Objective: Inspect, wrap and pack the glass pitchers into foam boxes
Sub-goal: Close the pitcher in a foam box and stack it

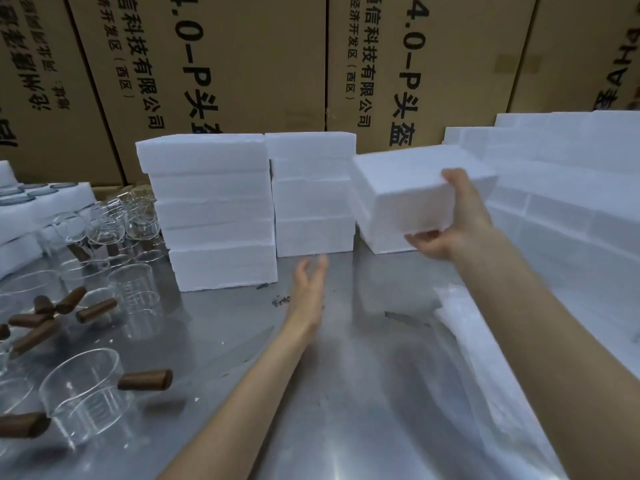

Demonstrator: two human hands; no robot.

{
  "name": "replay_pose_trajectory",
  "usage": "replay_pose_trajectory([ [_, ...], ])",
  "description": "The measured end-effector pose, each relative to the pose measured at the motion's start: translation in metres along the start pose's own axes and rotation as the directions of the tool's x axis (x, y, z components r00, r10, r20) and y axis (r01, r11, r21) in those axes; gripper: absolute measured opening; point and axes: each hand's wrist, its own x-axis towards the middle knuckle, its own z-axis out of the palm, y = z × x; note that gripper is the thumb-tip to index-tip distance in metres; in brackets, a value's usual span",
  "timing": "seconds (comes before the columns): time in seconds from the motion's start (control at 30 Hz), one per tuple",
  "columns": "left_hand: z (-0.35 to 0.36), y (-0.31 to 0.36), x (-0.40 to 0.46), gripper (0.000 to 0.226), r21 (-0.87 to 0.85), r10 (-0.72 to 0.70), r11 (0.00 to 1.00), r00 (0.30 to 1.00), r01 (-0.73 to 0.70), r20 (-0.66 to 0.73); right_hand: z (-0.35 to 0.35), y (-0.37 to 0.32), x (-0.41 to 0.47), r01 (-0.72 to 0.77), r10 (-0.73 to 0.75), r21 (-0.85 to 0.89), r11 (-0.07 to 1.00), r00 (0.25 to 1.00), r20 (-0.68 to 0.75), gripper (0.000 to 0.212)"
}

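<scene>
Glass pitchers [83, 398] with brown wooden handles crowd the near left of the steel table [346, 393], none wrapped yet. Clear plastic sheets [491, 368] lie at near right. Farther in, the left hand [309, 289] hovers over the table, fingers loose and holding nothing. Beyond it the right hand [450, 220] grasps a white foam box [408, 188], thumb on top, lifted and tilted off a low stack, beside two taller foam stacks [211, 209]. Cardboard cartons [242, 64] wall the back.

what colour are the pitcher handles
Dark brown, wood-like; the handle shows it best in the head view.

Head camera looks forward and down, close over the metal table [346, 393].
</scene>
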Motion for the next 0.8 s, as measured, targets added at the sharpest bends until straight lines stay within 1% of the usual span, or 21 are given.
replay_pose_trajectory([
  [0.07, -0.003, -0.017, 0.007, 0.049, 0.263, 0.144, 0.955, 0.99, -0.137, -0.006, 0.015, -0.024, 0.014, 0.066, -0.066, -0.011, 0.998, 0.997, -0.035, 0.038],
  [0.1, -0.004, -0.023, 0.011, 0.048, 0.345, 0.187, 0.921, 0.982, -0.178, 0.009, 0.023, -0.032, 0.021, 0.089, -0.09, -0.015, 0.996, 0.995, -0.044, 0.036],
  [0.17, -0.005, -0.028, 0.016, 0.047, 0.432, 0.224, 0.875, 0.974, -0.218, 0.037, 0.041, -0.047, 0.034, 0.123, -0.124, -0.021, 0.992, 0.99, -0.07, 0.034],
  [0.3, -0.004, -0.034, 0.019, 0.045, 0.458, 0.252, 0.855, 0.967, -0.243, 0.043, 0.062, -0.066, 0.065, 0.171, -0.174, -0.033, 0.985, 0.972, -0.159, 0.048],
  [0.4, -0.004, -0.034, 0.022, 0.043, 0.463, 0.251, 0.855, 0.968, -0.233, 0.024, 0.068, -0.066, 0.086, 0.173, -0.179, -0.048, 0.984, 0.968, -0.179, 0.045],
  [0.5, -0.003, -0.035, 0.024, 0.042, 0.459, 0.246, 0.86, 0.969, -0.223, 0.01, 0.074, -0.06, 0.1, 0.163, -0.177, -0.098, 0.982, 0.971, -0.162, 0.044],
  [0.63, -0.003, -0.034, 0.023, 0.042, 0.445, 0.236, 0.87, 0.972, -0.213, 0.005, 0.082, -0.056, 0.108, 0.161, -0.177, -0.108, 0.981, 0.972, -0.156, 0.045],
  [0.73, -0.003, -0.033, 0.022, 0.043, 0.434, 0.22, 0.878, 0.975, -0.202, 0.009, 0.087, -0.055, 0.11, 0.179, -0.201, -0.135, 0.975, 0.964, -0.173, 0.039],
  [0.8, -0.003, -0.033, 0.021, 0.043, 0.435, 0.216, 0.878, 0.976, -0.2, 0.014, 0.088, -0.055, 0.111, 0.177, -0.205, -0.157, 0.972, 0.961, -0.185, 0.042],
])
